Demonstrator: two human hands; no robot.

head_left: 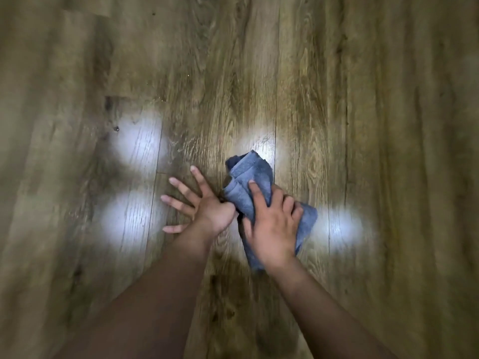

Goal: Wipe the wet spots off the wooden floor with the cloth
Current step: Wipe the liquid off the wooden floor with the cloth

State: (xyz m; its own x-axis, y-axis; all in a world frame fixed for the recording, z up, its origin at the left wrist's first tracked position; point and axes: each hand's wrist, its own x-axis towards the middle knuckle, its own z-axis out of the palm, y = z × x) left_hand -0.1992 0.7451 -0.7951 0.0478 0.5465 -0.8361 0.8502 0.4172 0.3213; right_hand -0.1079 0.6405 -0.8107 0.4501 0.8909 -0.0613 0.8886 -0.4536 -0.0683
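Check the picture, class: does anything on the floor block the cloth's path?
Nothing visible does. The right hand presses the blue cloth on the wooden floor; the left hand lies spread flat just beside it, its thumb touching the cloth. The boards around are bare.

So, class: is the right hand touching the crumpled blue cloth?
Touching. The head view shows the right hand pressed flat on the crumpled blue cloth, fingers spread across it.

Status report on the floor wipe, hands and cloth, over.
Right hand pressing blue cloth on wooden floor. Left hand flat, fingers spread, empty. Small dark droplet upper left, unwiped. Nothing in the way.
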